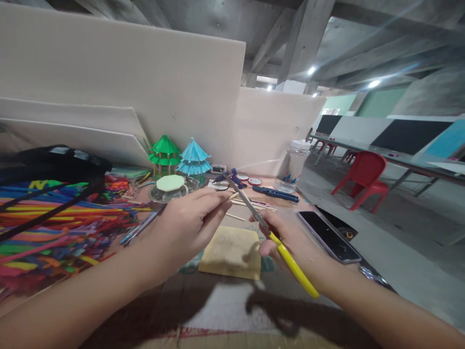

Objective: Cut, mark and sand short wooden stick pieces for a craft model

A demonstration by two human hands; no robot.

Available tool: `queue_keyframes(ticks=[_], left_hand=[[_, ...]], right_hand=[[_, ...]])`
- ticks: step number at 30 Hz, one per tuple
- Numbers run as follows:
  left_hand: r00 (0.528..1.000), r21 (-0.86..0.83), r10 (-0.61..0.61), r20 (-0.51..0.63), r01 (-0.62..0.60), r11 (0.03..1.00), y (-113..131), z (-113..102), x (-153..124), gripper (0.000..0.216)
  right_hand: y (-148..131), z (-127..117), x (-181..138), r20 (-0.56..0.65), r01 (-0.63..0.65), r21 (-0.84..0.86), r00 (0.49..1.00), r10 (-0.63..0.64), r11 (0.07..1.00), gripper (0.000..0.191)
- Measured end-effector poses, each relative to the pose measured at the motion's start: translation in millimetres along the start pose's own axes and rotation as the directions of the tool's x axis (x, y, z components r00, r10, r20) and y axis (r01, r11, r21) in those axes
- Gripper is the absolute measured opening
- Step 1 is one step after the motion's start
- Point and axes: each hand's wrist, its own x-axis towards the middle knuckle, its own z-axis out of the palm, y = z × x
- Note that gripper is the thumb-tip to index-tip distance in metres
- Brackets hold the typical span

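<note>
My left hand (194, 218) pinches a thin wooden stick (234, 196) whose tip pokes out past the fingers. Yellow-handled scissors (267, 230) are gripped in my right hand (285, 237), their blades pointing up and left beside the stick's tip. Whether the blades touch the stick I cannot tell. Below both hands lies a square of yellowish sandpaper or paper (230, 252) on the cardboard-covered table. Several more thin sticks (236, 216) rest just beyond it.
Colourful pipe cleaners (61, 228) heap at the left. Green (164, 152) and blue (193, 157) paper pavilions stand at the back. A glue gun (232, 179), blue pliers-like tool (276, 194), clear jar (290, 167) and phone (329, 236) line the back and right.
</note>
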Motion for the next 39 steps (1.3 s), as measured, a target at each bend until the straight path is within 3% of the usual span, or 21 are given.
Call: queue_keyframes(ticks=[8,13,17,23,28,33,39], left_hand=[[1.0,-0.02,0.009,-0.021,-0.009,1.0,1,1,0,0.02],[0.998,0.007,0.05,-0.047,-0.05,0.999,1,1,-3,0.016],[0.996,-0.004,0.089,-0.026,-0.089,0.996,3,2,-4,0.017],[0.996,-0.012,0.078,-0.033,-0.079,0.997,6,8,-3,0.017],[0.995,-0.011,0.083,-0.058,-0.084,0.996,8,10,-2,0.019],[1.0,-0.058,0.026,-0.014,-0.027,0.998,6,6,-2,0.02],[0.983,-0.247,-0.178,0.038,0.182,0.952,-1,7,0,0.024]], right_hand=[[9,2,-2,0.035,-0.056,-0.056,0.998,0.058,0.997,0.036],[-5,1,-1,0.009,-0.021,-0.138,1.0,0.022,0.99,0.033],[-18,-1,-4,0.017,0.059,-0.074,0.998,-0.058,0.995,0.045],[-11,5,-3,0.038,0.01,0.113,0.999,-0.015,0.994,0.045],[-2,11,0,-0.04,-0.009,0.037,0.999,0.01,0.999,0.039],[2,11,1,-0.065,-0.003,0.026,0.998,0.005,1.0,0.049],[-2,3,3,-0.11,0.087,0.068,0.991,-0.08,0.994,0.072]])
